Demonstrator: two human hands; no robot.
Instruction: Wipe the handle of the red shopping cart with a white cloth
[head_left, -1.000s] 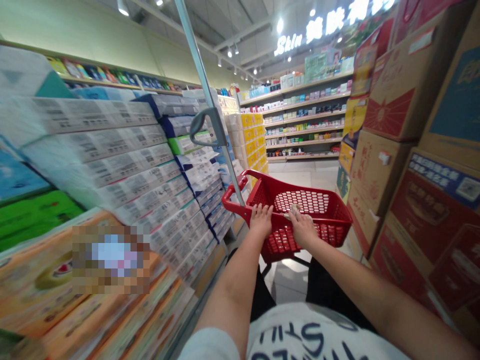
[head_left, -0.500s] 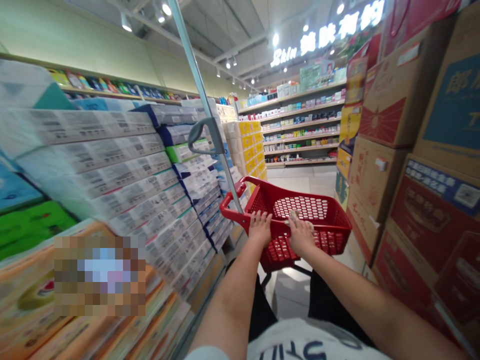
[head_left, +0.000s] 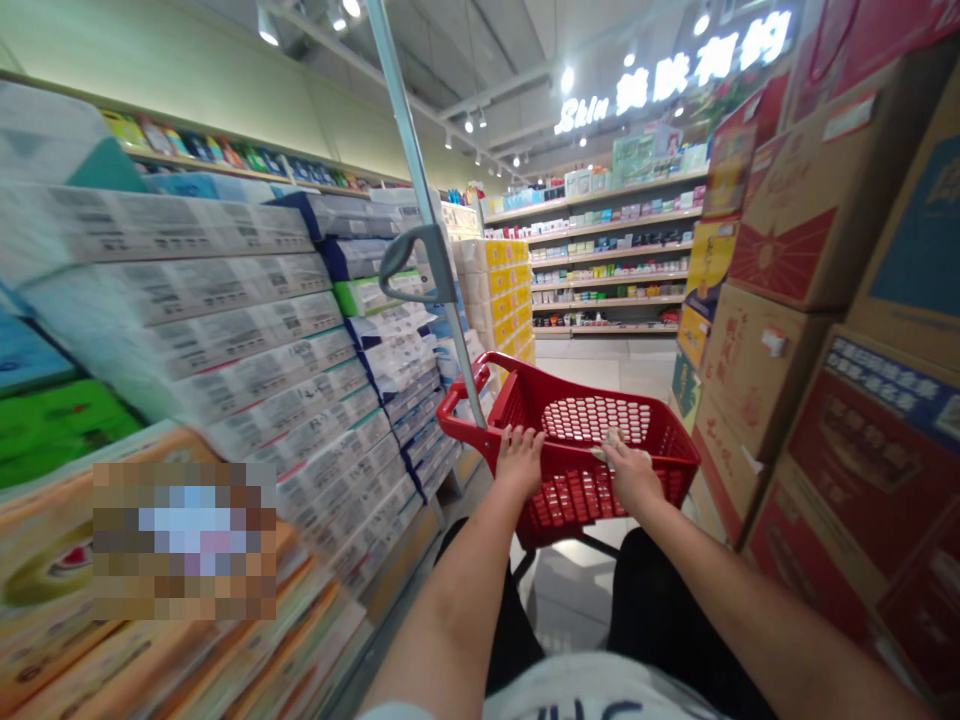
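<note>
A red plastic shopping cart (head_left: 577, 485) with a perforated basket stands in front of me, turned sideways. My left hand (head_left: 520, 462) grips the near rim of its basket, with the fingers bent over the edge, close to the cart's handle end. Farther right along that rim, my right hand (head_left: 634, 475) is closed on a pale, crumpled cloth (head_left: 613, 440), pressed against the rim. The cloth is partly hidden by the fingers. Rising from the handle end is a tall metal pole (head_left: 409, 140) with a grey loop handle (head_left: 411, 265).
Stacked white tissue packs (head_left: 247, 290) line the left, with orange packs (head_left: 45, 590) nearer me. Cardboard boxes (head_left: 780, 350) are piled close on the right. Shelves of small goods (head_left: 600, 265) stand across the aisle's far end.
My right hand has slid right along the basket rim with the cloth. My left hand stays at the same place on the rim. The view has shifted slightly.
</note>
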